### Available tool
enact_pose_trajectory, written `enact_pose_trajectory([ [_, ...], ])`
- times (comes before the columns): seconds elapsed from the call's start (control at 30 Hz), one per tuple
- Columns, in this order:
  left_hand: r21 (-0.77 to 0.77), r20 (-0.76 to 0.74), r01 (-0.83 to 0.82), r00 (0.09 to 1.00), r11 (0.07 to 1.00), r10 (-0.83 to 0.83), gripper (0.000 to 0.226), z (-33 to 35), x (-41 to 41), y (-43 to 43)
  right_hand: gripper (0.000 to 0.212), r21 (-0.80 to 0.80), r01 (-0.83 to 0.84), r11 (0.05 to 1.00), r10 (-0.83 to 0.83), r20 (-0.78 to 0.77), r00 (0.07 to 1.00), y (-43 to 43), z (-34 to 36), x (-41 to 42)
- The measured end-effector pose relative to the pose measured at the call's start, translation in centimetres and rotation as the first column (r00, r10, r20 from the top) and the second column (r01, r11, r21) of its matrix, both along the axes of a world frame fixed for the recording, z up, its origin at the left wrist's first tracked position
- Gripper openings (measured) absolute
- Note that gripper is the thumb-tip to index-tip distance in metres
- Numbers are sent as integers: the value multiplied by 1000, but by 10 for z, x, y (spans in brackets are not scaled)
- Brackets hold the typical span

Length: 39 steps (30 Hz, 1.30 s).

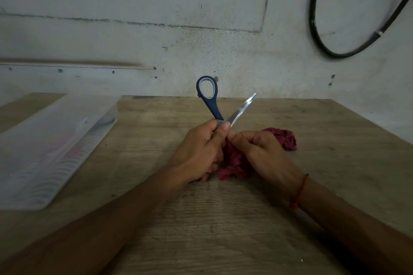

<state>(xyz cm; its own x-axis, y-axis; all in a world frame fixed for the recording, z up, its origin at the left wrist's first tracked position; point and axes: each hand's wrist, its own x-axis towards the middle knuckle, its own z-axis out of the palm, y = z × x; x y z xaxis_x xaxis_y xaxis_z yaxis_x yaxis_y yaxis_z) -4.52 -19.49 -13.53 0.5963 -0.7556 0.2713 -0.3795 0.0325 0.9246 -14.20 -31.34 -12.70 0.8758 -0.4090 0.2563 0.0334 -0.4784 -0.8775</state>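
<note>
My left hand point(196, 152) grips a pair of scissors point(212, 105) near the pivot. One blue handle loop sticks up and one bare steel blade points up to the right. The other handle and blade are hidden in my hands. My right hand point(261, 152) holds a crumpled dark red cloth point(283, 137) against the lower part of the scissors, between both hands. The cloth spills out behind my right hand and below it onto the wooden table point(223, 219).
A translucent white plastic tray point(51, 145) lies on the table's left side, with something pink faintly showing through it. A grey wall stands just behind the table. A black cable loop point(317, 35) hangs on the wall at upper right.
</note>
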Motion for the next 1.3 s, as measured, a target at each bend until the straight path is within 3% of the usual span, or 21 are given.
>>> enact_pose_trajectory([
  [0.23,49,25,-54,998,997,53,25,1,-1,-4,24,128,-36,991,39,-23,999,-5,2,-5],
  [0.33,71,66,-44,997,997,39,23,0,0,-4,23,126,-30,992,40,-77,996,-6,3,-7],
  [0.53,-8,39,-59,997,998,59,34,0,0,-3,30,174,56,983,-61,24,998,-1,5,-4],
  [0.77,3,22,-70,997,998,70,35,1,3,-5,18,122,-9,993,11,-11,1000,-6,1,-7],
  [0.97,23,67,-99,993,995,98,31,1,6,-7,21,247,-138,959,162,-77,984,-12,2,-13],
  [1.13,-10,72,-119,990,993,120,30,-2,6,-6,18,126,-6,992,8,-17,1000,-6,4,-12],
  [1.3,7,70,-132,989,991,131,35,-1,7,-3,40,-40,48,998,-45,73,996,-7,1,-10],
])
